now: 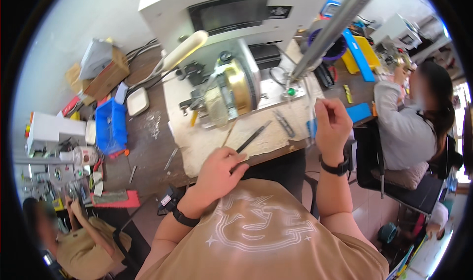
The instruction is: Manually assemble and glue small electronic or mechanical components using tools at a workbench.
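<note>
My left hand (pixel 220 172) is closed at the front edge of the worktable, fingers curled toward the thumb. What it grips, if anything, is hidden. A thin brown stick (pixel 229 133) runs from just beyond its knuckles toward the machine. My right hand (pixel 333 123) is raised off to the right, fingertips pinched together; whatever lies between them is too small to name. A black pen-like tool (pixel 253 136) and grey tweezers (pixel 284 123) lie between the hands on a pale worn board (pixel 197 149). Beyond them stands a white machine (pixel 172 14) with a dark screen and a brass-coloured wheel (pixel 238 88).
A metal post (pixel 335 31) slants up on the right. Left of the machine are a blue bin (pixel 111 126), a white dish (pixel 137 101) and a cardboard box (pixel 106 75). Co-workers sit at right (pixel 406 122) and lower left (pixel 88 245). A yellow tray (pixel 362 53) stands at far right.
</note>
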Motion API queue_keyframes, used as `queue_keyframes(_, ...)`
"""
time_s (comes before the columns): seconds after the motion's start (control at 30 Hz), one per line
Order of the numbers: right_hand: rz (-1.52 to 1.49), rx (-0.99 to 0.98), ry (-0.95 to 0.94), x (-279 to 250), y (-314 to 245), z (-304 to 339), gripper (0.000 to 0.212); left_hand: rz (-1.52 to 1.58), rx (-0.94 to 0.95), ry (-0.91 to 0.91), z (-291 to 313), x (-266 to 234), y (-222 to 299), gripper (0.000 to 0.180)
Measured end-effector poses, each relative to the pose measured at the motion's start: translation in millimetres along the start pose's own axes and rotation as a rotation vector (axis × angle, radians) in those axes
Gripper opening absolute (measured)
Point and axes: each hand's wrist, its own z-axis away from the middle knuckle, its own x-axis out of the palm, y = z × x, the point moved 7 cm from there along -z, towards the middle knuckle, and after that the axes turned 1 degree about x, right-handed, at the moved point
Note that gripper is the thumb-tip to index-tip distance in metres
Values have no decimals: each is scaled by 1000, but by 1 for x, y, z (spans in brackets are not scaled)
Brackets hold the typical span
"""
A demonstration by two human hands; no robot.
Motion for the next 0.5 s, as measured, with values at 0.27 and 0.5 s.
queue_keyframes(0.27,58,-70,-230,65,-11,60,5,67,-222,239,-1,-69,-27,23)
queue_keyframes(0.5,-12,-58,-355,91,-25,80,7,245,-127,294,-17,-52,-15,26)
